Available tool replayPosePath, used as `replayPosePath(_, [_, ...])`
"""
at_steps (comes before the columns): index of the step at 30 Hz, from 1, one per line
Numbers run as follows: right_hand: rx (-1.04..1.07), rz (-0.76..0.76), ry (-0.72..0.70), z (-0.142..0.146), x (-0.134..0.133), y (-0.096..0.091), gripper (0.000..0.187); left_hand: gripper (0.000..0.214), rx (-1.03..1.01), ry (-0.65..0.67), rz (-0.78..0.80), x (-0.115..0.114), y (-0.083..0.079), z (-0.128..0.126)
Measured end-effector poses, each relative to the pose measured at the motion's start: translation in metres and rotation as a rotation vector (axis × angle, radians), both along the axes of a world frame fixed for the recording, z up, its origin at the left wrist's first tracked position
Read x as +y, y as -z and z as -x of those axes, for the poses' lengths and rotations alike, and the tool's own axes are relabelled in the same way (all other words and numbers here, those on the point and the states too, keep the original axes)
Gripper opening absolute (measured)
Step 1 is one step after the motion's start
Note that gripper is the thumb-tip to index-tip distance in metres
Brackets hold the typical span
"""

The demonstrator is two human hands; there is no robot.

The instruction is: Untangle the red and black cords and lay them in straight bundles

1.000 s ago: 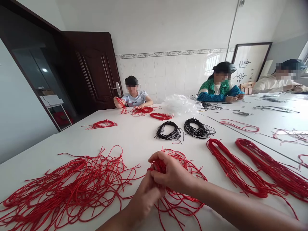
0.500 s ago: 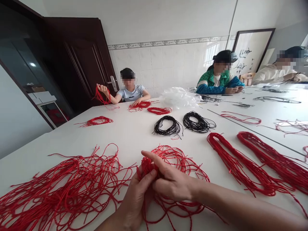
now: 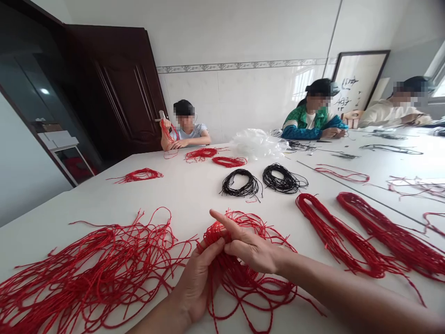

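Our left hand (image 3: pixel 198 277) pinches red cords (image 3: pixel 238 273) under its thumb, best pressed evenly, while our right hand (image 3: pixel 251 249) extends its index finger, others curled, grip unclear.

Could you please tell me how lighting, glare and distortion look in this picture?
Head view: the window at right is bright, the doorway at left dark. Head view: a barred reflection glares on the tiled wall. Head view: the door leans, probably from lens distortion; the red cords in the left hand look fairly sharp.
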State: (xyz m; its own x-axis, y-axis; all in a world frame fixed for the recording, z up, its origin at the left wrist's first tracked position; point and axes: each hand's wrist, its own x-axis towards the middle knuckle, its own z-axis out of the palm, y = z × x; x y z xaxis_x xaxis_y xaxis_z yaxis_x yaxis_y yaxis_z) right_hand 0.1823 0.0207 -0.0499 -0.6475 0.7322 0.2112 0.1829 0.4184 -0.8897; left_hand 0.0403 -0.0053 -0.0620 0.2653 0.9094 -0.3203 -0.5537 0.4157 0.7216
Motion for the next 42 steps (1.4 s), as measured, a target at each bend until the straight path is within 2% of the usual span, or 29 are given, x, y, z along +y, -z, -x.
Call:
replayPosePath(3, [-0.044, -0.089, 0.058, -0.003, 0.003, 0.0, 0.055, 0.022, 0.011, -0.024, 0.026, 0.001, 0.0, 0.002])
replayPosePath(7, [-0.051, -0.143, 0.23, -0.001, 0.008, 0.006, 0.045, 0.025, 0.058, -0.016, 0.01, -0.001, -0.001, 0.002])
replayPosePath(13, [0.014, -0.171, 0.429, 0.005, 0.012, 0.012, 0.033, 0.028, 0.134, 0.144, -0.111, 0.001, -0.002, -0.001])
replayPosePath(16, [0.002, -0.156, 0.427, 0.005, 0.01, 0.01, 0.034, 0.03, 0.174, 0.154, -0.14, 0.002, 0.001, 0.0])
replayPosePath(20, [0.062, -0.059, 0.44, 0.004, 0.008, 0.01, 0.038, 0.032, 0.104, 0.05, -0.072, 0.002, 0.004, 0.002])
replayPosePath(25, [0.082, 0.035, 0.167, 0.003, 0.012, 0.015, 0.035, 0.027, 0.039, -0.007, -0.033, 0.004, 0.004, 0.003])
replayPosePath(28, [0.082, 0.059, 0.112, 0.002, 0.014, 0.018, 0.036, 0.026, 0.007, -0.008, 0.01, 0.005, 0.004, 0.003])
replayPosePath(34, [0.078, 0.128, 0.149, -0.001, 0.017, 0.02, 0.034, 0.03, 0.048, -0.036, -0.009, 0.004, 0.005, 0.003])
replayPosePath(38, [0.186, 0.242, 0.132, 0.001, 0.019, 0.022, 0.033, 0.026, 0.053, -0.062, -0.012, 0.004, 0.004, 0.003])
replayPosePath(42, [0.294, 0.236, 0.342, 0.004, 0.019, 0.022, 0.025, 0.021, 0.032, -0.108, 0.047, 0.005, 0.001, 0.002])
